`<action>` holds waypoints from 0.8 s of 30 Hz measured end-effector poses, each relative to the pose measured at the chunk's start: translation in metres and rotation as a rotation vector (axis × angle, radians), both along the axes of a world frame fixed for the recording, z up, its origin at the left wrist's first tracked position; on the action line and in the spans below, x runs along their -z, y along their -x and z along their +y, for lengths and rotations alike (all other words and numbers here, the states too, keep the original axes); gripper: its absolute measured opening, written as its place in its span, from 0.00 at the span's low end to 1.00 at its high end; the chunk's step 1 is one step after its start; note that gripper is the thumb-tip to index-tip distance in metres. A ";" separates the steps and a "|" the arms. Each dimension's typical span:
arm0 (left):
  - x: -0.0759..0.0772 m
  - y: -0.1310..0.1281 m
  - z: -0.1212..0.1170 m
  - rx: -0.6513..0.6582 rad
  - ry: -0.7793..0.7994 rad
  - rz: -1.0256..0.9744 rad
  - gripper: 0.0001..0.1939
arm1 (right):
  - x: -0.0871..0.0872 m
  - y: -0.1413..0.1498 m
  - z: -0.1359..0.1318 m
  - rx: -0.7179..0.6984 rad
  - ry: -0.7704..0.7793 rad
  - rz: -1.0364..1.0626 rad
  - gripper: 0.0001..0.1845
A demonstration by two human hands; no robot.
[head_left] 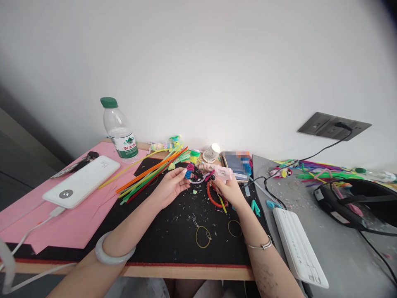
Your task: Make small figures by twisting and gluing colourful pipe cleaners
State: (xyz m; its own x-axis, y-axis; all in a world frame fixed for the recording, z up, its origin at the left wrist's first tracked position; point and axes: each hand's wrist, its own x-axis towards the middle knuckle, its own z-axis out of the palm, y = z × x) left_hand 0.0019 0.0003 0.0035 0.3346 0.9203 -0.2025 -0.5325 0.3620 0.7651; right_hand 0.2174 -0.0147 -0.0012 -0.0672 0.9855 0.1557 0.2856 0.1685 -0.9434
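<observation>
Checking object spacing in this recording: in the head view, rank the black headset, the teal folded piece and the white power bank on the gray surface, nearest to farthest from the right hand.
1. Teal folded piece: just right of the right hand, on the black mat.
2. White power bank: farther right and closer to the wearer, on the gray surface.
3. Black headset: far right.

We're getting decent room over the front middle of the black mat (173, 240), rubber bands (196, 237) lying there, but pipe cleaners (151, 170), pink glue gun (223, 174) and paper cup (211, 154) are crowding the back.
</observation>
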 end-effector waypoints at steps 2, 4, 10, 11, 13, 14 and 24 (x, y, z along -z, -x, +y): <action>0.000 0.000 0.000 -0.015 0.014 -0.027 0.05 | -0.001 -0.001 0.000 0.030 -0.042 -0.075 0.12; 0.000 0.000 0.000 -0.020 0.025 -0.067 0.04 | -0.003 -0.001 0.000 0.069 -0.076 -0.130 0.14; -0.002 0.002 0.000 -0.017 0.062 -0.157 0.01 | -0.012 -0.006 0.001 0.295 -0.193 -0.306 0.15; -0.002 0.002 0.001 -0.017 0.061 -0.161 0.01 | -0.014 -0.009 0.001 0.344 -0.208 -0.360 0.15; -0.002 0.002 0.001 -0.020 0.049 -0.167 0.01 | -0.019 -0.016 0.002 0.473 -0.215 -0.503 0.15; -0.002 0.003 0.001 -0.021 0.040 -0.169 0.01 | -0.022 -0.021 0.002 0.546 -0.205 -0.583 0.15; -0.002 0.000 0.001 -0.078 0.060 -0.188 0.04 | -0.020 -0.086 0.004 1.088 0.137 -0.835 0.25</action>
